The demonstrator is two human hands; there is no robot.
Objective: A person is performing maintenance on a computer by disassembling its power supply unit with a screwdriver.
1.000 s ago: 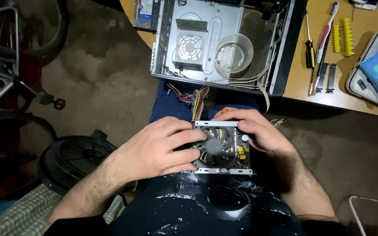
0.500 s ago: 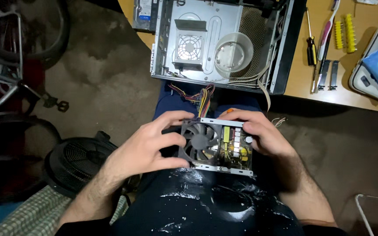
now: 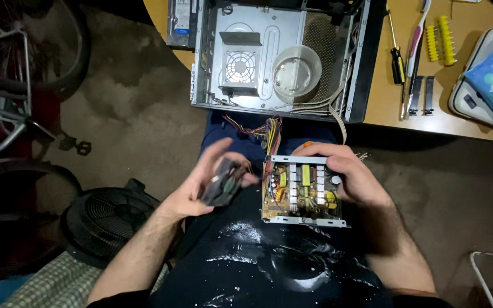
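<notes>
An opened metal power supply box (image 3: 302, 191) rests on my lap, its circuit board with yellow and white parts exposed. My right hand (image 3: 349, 177) grips its right side and top edge. My left hand (image 3: 209, 179) holds a black cooling fan (image 3: 223, 183) lifted out and tilted just left of the box; the fan is blurred. A bundle of coloured wires (image 3: 263, 130) runs from the box up toward the open computer case (image 3: 275, 54) on the wooden table (image 3: 463, 117).
Inside the case sit a small fan (image 3: 239, 67) and a round plastic tub (image 3: 295, 71). Screwdrivers (image 3: 397, 57), a toothbrush, yellow bits and a zip pouch (image 3: 489, 80) lie on the table. A bicycle (image 3: 12, 85) and a black floor fan (image 3: 106, 219) stand to my left.
The fan sat over the board in the box; my left hand has lifted it out and swung it to the left, uncovering the circuit board. The right hand kept its grip.
</notes>
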